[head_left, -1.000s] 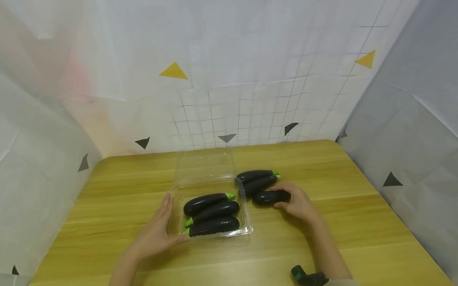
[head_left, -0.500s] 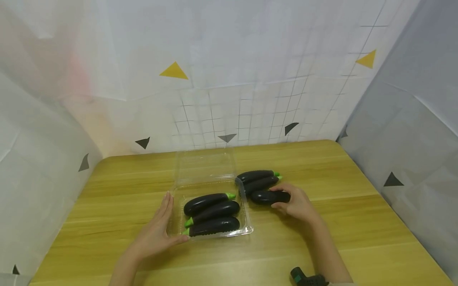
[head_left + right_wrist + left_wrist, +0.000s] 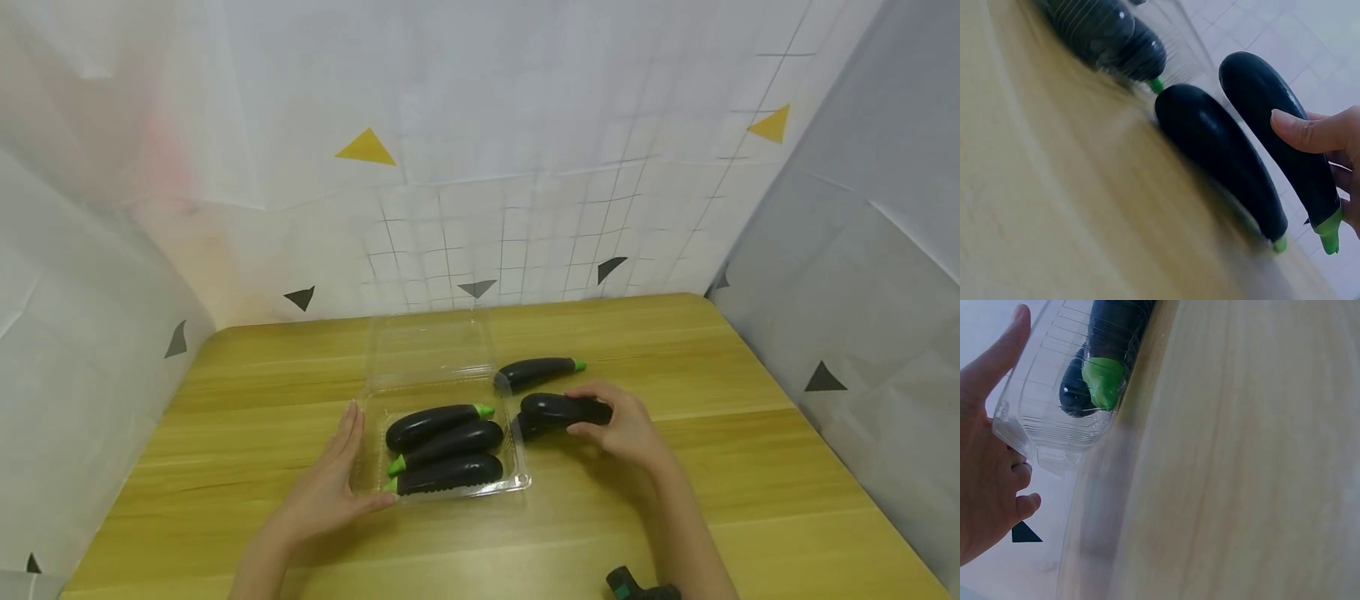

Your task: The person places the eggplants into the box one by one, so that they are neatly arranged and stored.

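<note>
My left hand [image 3: 322, 487] rests spread at the near left corner of a clear plastic clamshell container [image 3: 517, 481], its thumb along the front side and its fingers along the left side. Inside lie three dark eggplants [image 3: 444, 446] with green stems. My right hand [image 3: 622, 425] holds another eggplant [image 3: 550, 406] between thumb and fingers, to the container's right. In the right wrist view this held eggplant [image 3: 1263, 94] is raised off the table. A loose eggplant [image 3: 1210, 144] lies just below it, mostly covered by it in the head view.
One more eggplant [image 3: 536, 369] lies at the container's far right corner. The transparent lid [image 3: 431, 342] is folded back on the wooden table [image 3: 262, 392]. White sheets [image 3: 487, 100] with triangles enclose the back and sides. A black device [image 3: 637, 587] sits by my right wrist.
My right hand has lifted its eggplant slightly. One of the two eggplants behind has shifted toward the front, now lying under the held one. My left hand and the container have stayed put.
</note>
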The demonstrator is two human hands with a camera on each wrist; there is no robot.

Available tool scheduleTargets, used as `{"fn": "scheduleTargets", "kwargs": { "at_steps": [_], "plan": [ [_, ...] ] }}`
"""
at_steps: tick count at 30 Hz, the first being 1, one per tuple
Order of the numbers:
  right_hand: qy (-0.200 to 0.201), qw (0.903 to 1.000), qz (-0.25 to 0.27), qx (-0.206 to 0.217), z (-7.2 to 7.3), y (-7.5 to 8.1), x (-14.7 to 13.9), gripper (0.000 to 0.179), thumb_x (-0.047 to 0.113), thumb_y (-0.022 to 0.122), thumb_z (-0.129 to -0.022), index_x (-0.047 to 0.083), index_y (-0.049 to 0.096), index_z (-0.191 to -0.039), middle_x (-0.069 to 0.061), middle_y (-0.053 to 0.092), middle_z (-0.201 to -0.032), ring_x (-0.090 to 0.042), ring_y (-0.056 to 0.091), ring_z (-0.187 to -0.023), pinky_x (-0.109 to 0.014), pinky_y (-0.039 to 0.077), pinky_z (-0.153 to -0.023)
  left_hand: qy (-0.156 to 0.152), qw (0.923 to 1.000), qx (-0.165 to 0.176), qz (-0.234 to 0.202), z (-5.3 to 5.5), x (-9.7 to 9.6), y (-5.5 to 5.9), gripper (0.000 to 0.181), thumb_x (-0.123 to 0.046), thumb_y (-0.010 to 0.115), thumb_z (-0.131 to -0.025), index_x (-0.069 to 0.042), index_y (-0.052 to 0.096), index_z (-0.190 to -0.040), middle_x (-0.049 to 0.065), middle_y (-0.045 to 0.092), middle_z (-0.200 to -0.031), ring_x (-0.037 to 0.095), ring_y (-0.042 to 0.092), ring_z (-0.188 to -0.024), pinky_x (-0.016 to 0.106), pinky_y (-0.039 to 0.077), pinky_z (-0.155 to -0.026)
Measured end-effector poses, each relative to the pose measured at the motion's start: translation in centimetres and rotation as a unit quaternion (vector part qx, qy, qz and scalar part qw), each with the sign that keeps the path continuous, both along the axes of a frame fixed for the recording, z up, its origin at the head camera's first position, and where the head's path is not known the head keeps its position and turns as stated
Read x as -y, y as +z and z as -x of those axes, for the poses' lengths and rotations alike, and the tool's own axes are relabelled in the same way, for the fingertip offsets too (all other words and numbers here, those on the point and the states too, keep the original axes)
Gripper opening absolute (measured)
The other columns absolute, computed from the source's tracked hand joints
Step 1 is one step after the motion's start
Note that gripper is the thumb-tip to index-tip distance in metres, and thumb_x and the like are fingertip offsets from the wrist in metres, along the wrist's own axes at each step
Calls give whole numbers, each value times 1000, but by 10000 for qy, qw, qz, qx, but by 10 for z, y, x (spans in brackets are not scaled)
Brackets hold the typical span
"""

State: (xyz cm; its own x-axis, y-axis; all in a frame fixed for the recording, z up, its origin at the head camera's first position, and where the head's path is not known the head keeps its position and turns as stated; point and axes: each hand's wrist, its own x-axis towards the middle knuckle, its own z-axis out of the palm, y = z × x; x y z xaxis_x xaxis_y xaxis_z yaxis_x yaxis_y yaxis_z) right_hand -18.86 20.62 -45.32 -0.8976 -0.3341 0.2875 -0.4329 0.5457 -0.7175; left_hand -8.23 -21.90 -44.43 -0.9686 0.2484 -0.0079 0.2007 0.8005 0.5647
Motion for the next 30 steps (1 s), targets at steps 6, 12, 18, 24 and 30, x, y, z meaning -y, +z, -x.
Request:
{"fn": "scheduleTargets", "kwargs": {
  "at_steps": [6,12,18,24,30],
  "plan": [
    [-49,9994,47,-342,-4,15,6,46,14,89,-68,19,71,-110,2,68,-109,-21,62,-103,-44,49,-88,-15,10000,23,-5,-1,-1,0,124,-69,66,-74,-5,-3,-154,14,-11,-160,43,6,-143,63,25,-105],
    [105,9988,-47,-474,-6,34,16,46,14,88,-68,20,70,-110,4,68,-108,-18,63,-96,-40,52,-81,-19,10000,10,34,-1,-2,2,124,-70,65,-74,-4,-3,-154,14,-10,-160,43,6,-143,62,24,-106],
    [302,9975,-202,-606,-7,46,30,47,10,88,-68,20,70,-110,1,68,-109,-20,64,-99,-43,52,-84,-46,10000,-15,40,0,-1,3,123,-70,65,-74,-3,-2,-154,15,-10,-160,44,7,-142,63,24,-106],
    [671,9943,-243,-797,-5,51,46,48,9,88,-67,20,70,-110,5,68,-108,-18,63,-98,-43,51,-86,-29,10000,3,65,0,0,1,124,-70,65,-74,-5,-3,-154,14,-11,-160,43,6,-143,61,24,-107],
    [862,9897,-292,-1102,-5,51,63,49,12,89,-66,19,69,-111,5,67,-110,-17,63,-100,-40,52,-85,-40,10000,-15,76,1,0,0,125,-71,65,-74,-5,-4,-154,14,-11,-160,40,4,-144,60,23,-108]
  ]
}}
